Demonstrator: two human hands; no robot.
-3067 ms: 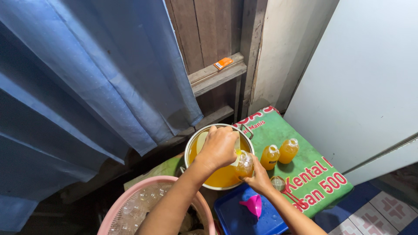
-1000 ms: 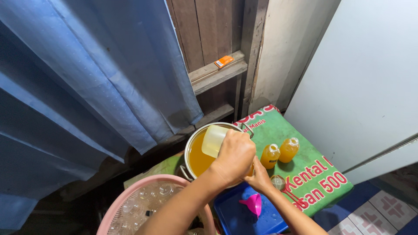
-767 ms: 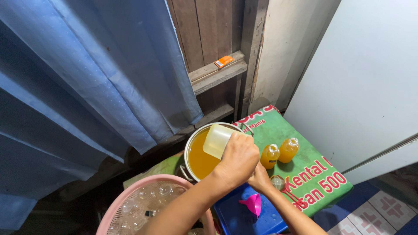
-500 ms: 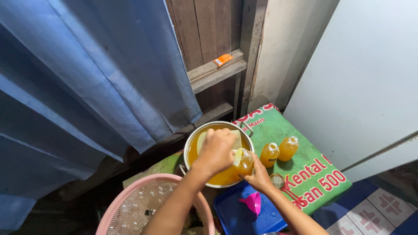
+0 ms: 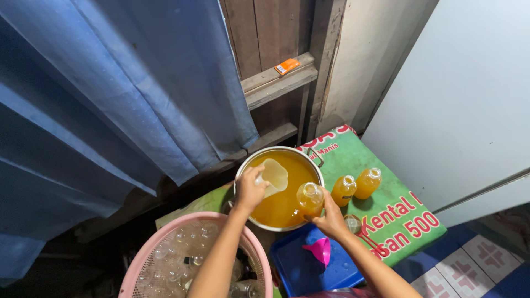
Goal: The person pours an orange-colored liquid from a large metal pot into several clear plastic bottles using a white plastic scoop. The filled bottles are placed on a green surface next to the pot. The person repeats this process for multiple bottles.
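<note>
A metal pot (image 5: pixel 243 171) full of orange-yellow liquid sits low in the middle. My left hand (image 5: pixel 249 190) holds a pale plastic cup (image 5: pixel 273 175) over the liquid, tilted. My right hand (image 5: pixel 330 218) grips a small clear bottle (image 5: pixel 309 198) of the same orange liquid at the pot's right rim, upright, its mouth open. Two more filled bottles (image 5: pixel 343 190) (image 5: pixel 367 182) stand just right of the pot on a green printed mat (image 5: pixel 397 215).
A pink basket (image 5: pixel 149 254) of empty clear bottles sits lower left. A blue tray (image 5: pixel 298 270) holds a pink funnel (image 5: pixel 319 250). A small glass jar (image 5: pixel 353 224) stands by my right wrist. Blue curtain (image 5: pixel 110 94) hangs left; wooden wall and white panel behind.
My left hand swung the cup from over the bottle's mouth back across the pot, and the cup now hangs over the liquid. The bottle in my right hand has stayed at the rim.
</note>
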